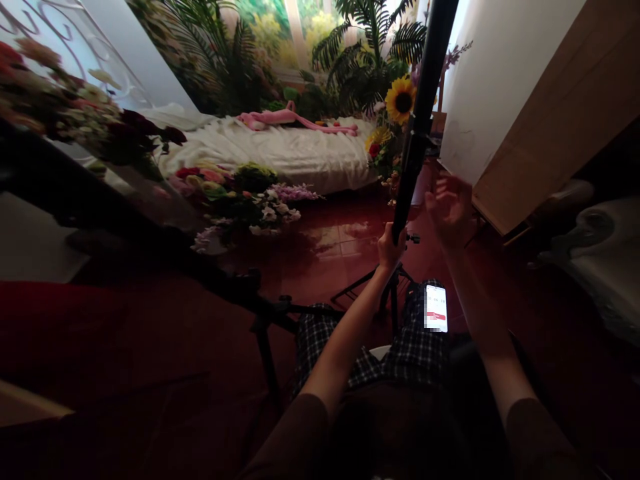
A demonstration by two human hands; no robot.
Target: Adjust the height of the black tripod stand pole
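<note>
Ahead of the knees, over the red tiled floor (280,267): long black tubular stand pole (420,127) on dark splayed tripod base (394,297). Left hand (391,247) wrapped round its lower part, next to small black clamp knob (413,238). Right hand (450,210) raised beside the pole, apart from it, fingers loosely spread, nothing visible in it; blurred.

Main risk: topple, from one low grip under a tall upper length. Also a sudden drop of the upper section with a loose knob; tightness not readable. Sideways swing: possible knock against second black stand (170,243) at left. Lit phone (437,310) on right thigh, liable to slide off with a knee shift.

Pole direction: top end up and slightly right, out of view. Long axis near upright; true tilt unclear.
</note>
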